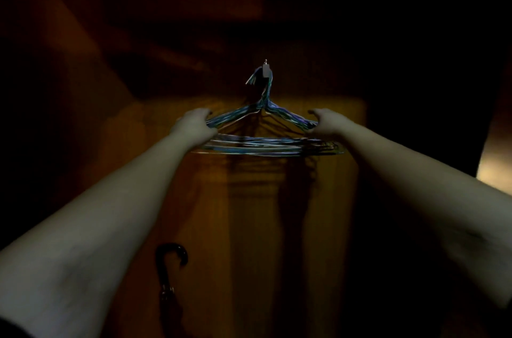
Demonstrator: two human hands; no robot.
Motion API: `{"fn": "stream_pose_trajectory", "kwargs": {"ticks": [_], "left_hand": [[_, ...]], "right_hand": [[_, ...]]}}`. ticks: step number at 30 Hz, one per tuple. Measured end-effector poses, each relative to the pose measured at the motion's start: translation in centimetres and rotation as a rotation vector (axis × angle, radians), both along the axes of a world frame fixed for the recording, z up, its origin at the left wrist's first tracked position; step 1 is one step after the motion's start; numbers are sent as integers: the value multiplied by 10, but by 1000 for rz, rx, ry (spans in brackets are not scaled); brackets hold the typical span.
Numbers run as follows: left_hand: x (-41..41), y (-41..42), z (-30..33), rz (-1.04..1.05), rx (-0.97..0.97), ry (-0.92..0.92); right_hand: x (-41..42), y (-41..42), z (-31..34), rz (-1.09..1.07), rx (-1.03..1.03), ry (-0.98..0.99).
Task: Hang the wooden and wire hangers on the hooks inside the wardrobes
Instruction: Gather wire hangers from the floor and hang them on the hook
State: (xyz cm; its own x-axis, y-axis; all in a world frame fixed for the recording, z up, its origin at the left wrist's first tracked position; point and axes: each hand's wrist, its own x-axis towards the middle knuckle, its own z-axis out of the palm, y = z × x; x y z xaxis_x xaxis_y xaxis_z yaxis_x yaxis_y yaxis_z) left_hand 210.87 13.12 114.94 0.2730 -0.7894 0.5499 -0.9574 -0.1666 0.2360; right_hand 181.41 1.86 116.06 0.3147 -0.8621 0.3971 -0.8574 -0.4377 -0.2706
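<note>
Both hands are closed on a bundle of wire hangers point(266, 141): the left hand point(194, 125) grips the left shoulder of the bundle, the right hand point(325, 123) the right shoulder. The gathered necks are raised to a small metal hook point(266, 70) on the far wall of the dark wardrobe point(332, 121), and they seem to be looped over it, though this cannot be made out for certain in the gloom. If the grip is released too soon, wires not fully caught may slip off and fall. A tangled bundle could also be dragged loose. An umbrella handle point(171, 257) is seen below, nearer left.
</note>
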Motion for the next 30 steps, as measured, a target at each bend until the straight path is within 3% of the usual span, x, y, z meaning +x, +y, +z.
{"fn": "stream_pose_trajectory", "kwargs": {"ticks": [7,13,19,30], "left_hand": [[-25,69,-31,-82,62,0],[-59,145,-95,-223,328,107],[-113,213,-169,-342,427,84],[-273,267,-290,-554,461,175]], "right_hand": [[-25,82,-29,-41,-39,29],[-45,174,-93,16,177,55],[-81,274,-177,-2,337,133],[-233,386,-316,-77,477,80]]}}
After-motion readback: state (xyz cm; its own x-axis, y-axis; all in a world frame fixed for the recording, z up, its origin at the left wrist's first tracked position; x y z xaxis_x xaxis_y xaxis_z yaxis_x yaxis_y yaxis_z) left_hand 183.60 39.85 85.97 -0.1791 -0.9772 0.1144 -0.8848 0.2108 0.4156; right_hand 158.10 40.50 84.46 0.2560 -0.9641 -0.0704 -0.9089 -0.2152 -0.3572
